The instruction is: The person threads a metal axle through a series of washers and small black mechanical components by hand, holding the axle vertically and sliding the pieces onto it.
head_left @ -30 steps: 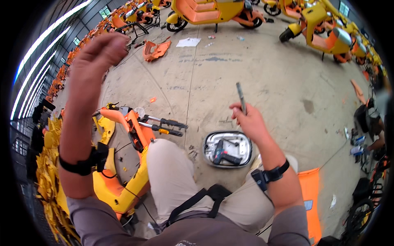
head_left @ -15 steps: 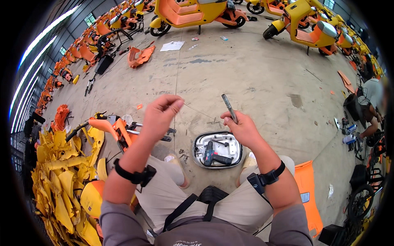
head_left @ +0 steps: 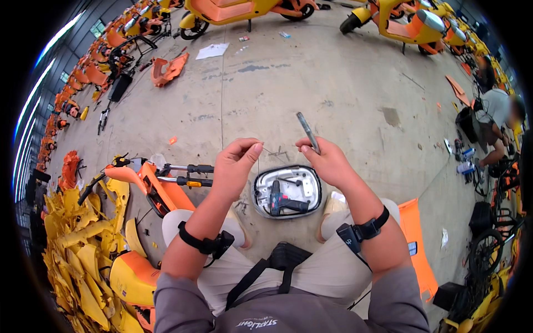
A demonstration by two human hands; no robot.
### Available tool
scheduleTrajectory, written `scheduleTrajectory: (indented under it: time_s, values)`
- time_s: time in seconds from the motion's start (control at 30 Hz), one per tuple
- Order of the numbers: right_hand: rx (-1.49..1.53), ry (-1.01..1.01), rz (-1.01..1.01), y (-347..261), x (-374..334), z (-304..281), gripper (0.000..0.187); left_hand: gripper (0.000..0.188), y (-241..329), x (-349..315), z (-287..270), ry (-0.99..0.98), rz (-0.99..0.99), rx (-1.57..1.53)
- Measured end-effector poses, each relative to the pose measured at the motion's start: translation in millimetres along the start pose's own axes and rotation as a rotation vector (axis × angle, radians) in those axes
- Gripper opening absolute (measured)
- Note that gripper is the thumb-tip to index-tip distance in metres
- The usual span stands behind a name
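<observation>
My left hand (head_left: 239,166) is closed in a pinch, thumb against forefinger, on a thin strand (head_left: 268,151) that looks like wire or thread. A short grey metal rod (head_left: 306,130) stands tilted up out of my right hand (head_left: 327,160), whose fingers are wrapped round its lower end. Both hands are raised in front of me, a little apart. Below and between them lies an oval white shell with a dark rim (head_left: 317,191). In it rest a cordless drill (head_left: 286,204) and a small dark tool or part (head_left: 290,181).
Orange scooter frame parts (head_left: 161,186) with fork tubes lie at my left, beside a heap of yellow plastic panels (head_left: 83,250). An orange panel (head_left: 413,238) lies by my right leg. Another person (head_left: 497,114) bends over parts at the right. Scooters (head_left: 244,14) stand at the back.
My left hand has moved right and slightly down, closer to the right hand. The rod stays in my right hand. The whole view has shifted a little.
</observation>
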State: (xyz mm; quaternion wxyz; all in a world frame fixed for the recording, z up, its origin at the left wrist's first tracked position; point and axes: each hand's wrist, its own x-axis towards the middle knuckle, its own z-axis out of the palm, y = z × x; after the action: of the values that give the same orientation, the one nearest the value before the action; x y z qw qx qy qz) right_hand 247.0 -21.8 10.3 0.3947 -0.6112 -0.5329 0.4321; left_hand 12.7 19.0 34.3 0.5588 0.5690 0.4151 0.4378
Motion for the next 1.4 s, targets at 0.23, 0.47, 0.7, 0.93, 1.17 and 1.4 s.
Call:
scheduleTrajectory:
  time_s: [0.23, 0.47, 0.7, 0.93, 1.17, 1.4]
  values:
    - [0.055, -0.043, -0.088, 0, -7, -1, 0.022, 0.007, -12, 18, 18, -0.024, 0.315, 0.441]
    - [-0.206, -0.975, -0.211, -5, -3, 24, 0.024, 0.007, -42, 31, -9, -0.056, 0.325, 0.487]
    - [-1.089, -0.86, -0.212, 52, -7, 89, 0.02, 0.009, -47, 47, 10, -0.034, 0.312, 0.446]
    - [-1.156, -0.947, -0.215, 91, 13, 139, 0.035, 0.008, 9, 69, 68, -0.104, 0.452, 0.379]
    - [-1.156, -0.881, -0.246, 92, 9, 126, 0.026, 0.009, 68, 70, 150, -0.241, 0.62, 0.257]
    - [-1.099, -0.823, -0.204, 92, 10, 131, 0.033, 0.014, 85, 79, 186, -0.348, 0.525, 0.202]
